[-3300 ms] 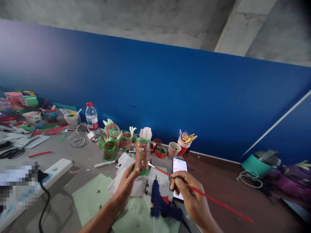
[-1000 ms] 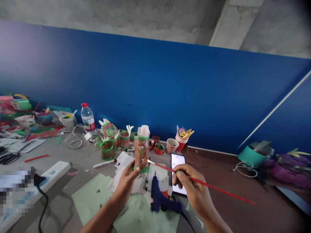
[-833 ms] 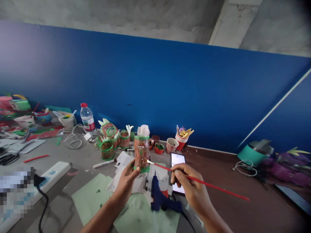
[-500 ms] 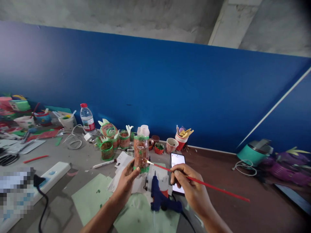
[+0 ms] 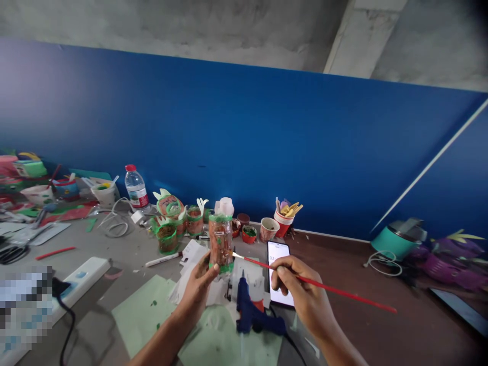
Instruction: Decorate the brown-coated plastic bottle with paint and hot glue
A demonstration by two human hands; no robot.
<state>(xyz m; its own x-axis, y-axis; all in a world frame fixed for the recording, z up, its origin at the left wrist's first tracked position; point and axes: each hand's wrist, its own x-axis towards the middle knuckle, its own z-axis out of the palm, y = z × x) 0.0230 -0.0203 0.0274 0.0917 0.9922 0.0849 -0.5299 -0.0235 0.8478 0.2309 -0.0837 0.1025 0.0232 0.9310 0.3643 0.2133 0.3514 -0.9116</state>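
Note:
My left hand [image 5: 201, 277] is closed around the lower part of a clear plastic bottle piece [image 5: 221, 236] coated in brown paint, with green bands at its top and bottom. It is held upright above the papers. In my right hand [image 5: 295, 279] is a thin red paintbrush [image 5: 343, 292], pinched near its middle. The pale bristles meet or nearly meet the bottle's right side, low down. Below the hands lies a blue hot glue gun [image 5: 253, 312], nozzle pointing away from me. Beside the right hand a phone [image 5: 278, 251] lies lit, partly covered by that hand.
Green paper sheets [image 5: 143, 310] lie in front. Behind stand several brown-and-green painted cups [image 5: 166, 239], a paper cup [image 5: 269, 229] and a red-white cup [image 5: 284, 223] of plastic cutlery. A water bottle [image 5: 136, 188] and a power strip [image 5: 86, 274] are left; a teal pot [image 5: 394, 241] is right.
My right hand and the paintbrush have shifted slightly right, the bristles staying by the bottle. The left hand keeps its hold, and the view has moved a little.

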